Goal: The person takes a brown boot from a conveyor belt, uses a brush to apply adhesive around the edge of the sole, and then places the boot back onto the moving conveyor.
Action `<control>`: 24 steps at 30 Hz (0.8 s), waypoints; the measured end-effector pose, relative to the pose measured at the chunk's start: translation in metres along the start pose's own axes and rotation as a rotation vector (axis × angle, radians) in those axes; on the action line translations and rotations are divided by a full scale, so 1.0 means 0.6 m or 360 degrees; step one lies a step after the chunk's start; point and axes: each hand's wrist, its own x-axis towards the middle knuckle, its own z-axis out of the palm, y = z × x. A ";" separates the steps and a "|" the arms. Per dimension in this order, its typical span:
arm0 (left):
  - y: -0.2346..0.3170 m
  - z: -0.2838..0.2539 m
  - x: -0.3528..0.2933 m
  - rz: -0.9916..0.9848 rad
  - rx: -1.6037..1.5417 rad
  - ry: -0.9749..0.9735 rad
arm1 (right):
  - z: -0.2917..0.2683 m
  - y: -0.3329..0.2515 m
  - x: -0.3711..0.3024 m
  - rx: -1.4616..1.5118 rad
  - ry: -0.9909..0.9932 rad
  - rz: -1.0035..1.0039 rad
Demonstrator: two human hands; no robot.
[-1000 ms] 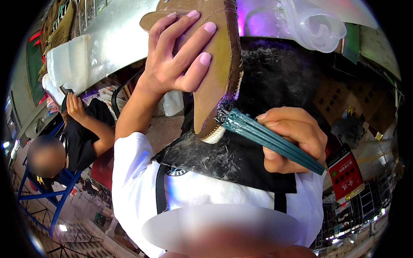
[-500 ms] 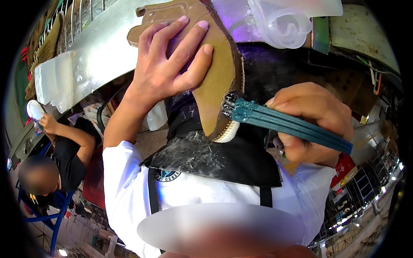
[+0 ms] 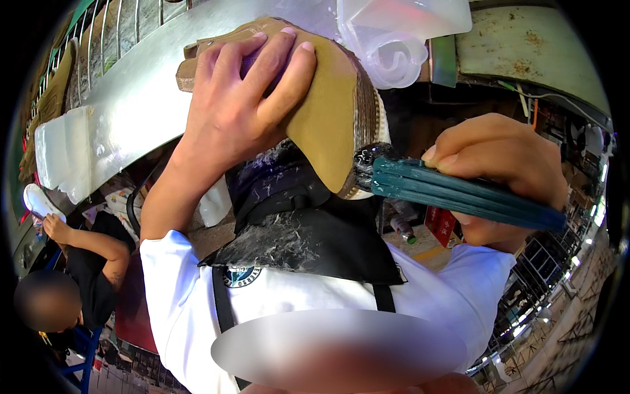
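Observation:
My left hand [image 3: 243, 98] is closed round the upper part of a tan leather boot [image 3: 323, 111], its fingers spread over the leather. The toe points down toward me, and a brown edge with pale stitching runs along the right side. In my right hand [image 3: 502, 154] is a teal-handled brush [image 3: 453, 190], pinched between fingers and thumb. Its dark bristles, coated with something wet and whitish, touch the brown edge near the toe. The sole side of the boot is mostly hidden.
A metal worktop [image 3: 147, 79] lies beyond my left arm, with a translucent plastic container [image 3: 387, 49] at the back and a translucent block-like piece [image 3: 65, 151] at left. Behind stands a wire rack [image 3: 118, 33]. At far left a person [image 3: 105, 253] handles a white shoe [image 3: 42, 200].
The boot has turned, so more of its brown edge and stitching shows. The brush and my right hand have shifted right, with the bristles still at the edge near the toe.

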 end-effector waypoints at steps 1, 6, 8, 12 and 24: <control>0.000 -0.002 0.005 -0.0028 -0.0013 -0.0018 | -0.004 -0.003 0.002 -0.0051 -0.0005 -0.0008; -0.002 -0.009 0.035 -0.0122 -0.0127 -0.0023 | -0.033 -0.033 0.014 -0.0367 -0.0087 0.0023; -0.003 -0.009 0.044 -0.0174 -0.0152 -0.0034 | -0.050 -0.050 0.025 -0.0512 -0.0190 0.0046; -0.008 -0.011 0.063 -0.0219 -0.0128 -0.0064 | -0.071 -0.070 0.036 -0.0704 -0.0318 0.0073; -0.046 -0.025 0.124 -0.0442 -0.0150 -0.0288 | -0.041 -0.024 0.033 -0.1141 0.0028 -0.0149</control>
